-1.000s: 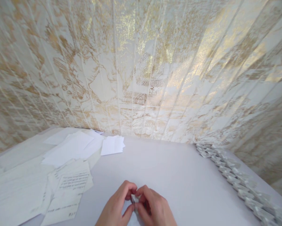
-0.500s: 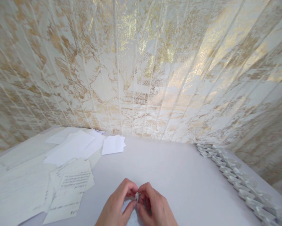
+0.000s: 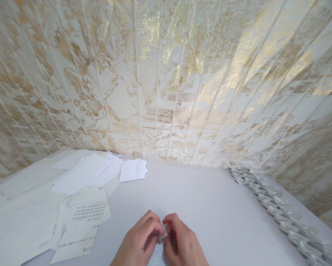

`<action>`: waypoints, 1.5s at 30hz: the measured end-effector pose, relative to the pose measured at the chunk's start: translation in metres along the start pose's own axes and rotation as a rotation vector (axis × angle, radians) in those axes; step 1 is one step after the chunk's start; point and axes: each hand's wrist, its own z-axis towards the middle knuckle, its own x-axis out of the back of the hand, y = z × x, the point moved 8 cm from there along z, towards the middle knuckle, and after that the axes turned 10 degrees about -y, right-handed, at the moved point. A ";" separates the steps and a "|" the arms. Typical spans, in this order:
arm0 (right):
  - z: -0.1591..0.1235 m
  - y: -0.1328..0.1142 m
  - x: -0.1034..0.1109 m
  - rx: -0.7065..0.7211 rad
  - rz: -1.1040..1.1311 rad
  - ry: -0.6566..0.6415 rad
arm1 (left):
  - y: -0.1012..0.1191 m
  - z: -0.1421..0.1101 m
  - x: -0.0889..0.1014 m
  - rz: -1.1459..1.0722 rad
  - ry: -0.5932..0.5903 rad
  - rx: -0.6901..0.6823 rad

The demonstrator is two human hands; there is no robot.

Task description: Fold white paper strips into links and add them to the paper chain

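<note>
At the bottom centre, my left hand (image 3: 138, 244) and my right hand (image 3: 182, 245) meet over a white table (image 3: 199, 199). Both pinch a small folded piece of white paper (image 3: 163, 232) between fingertips and thumbs. Only a sliver of the paper shows between the fingers; the rest is hidden by the hands. Both hands are closed around it, knuckles touching or nearly so.
Loose white sheets and printed papers (image 3: 80, 207) lie scattered at the left, with a small stack of cut squares (image 3: 132, 170) at the back. A long row of folded paper pieces (image 3: 277, 210) runs along the right edge. A gold-patterned wall (image 3: 166, 81) stands behind.
The hands have drawn closer together and pressed down on the paper, which now shows less between the fingers. They sit slightly lower in view.
</note>
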 end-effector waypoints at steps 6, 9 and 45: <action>-0.001 -0.007 0.006 0.092 -0.081 0.004 | 0.002 -0.002 -0.003 0.165 -0.037 -0.101; 0.000 -0.006 0.010 0.088 -0.021 0.008 | 0.001 -0.003 -0.004 0.261 -0.052 -0.135; 0.008 0.004 0.016 -0.097 -0.036 -0.051 | -0.007 0.007 -0.004 0.445 -0.019 0.154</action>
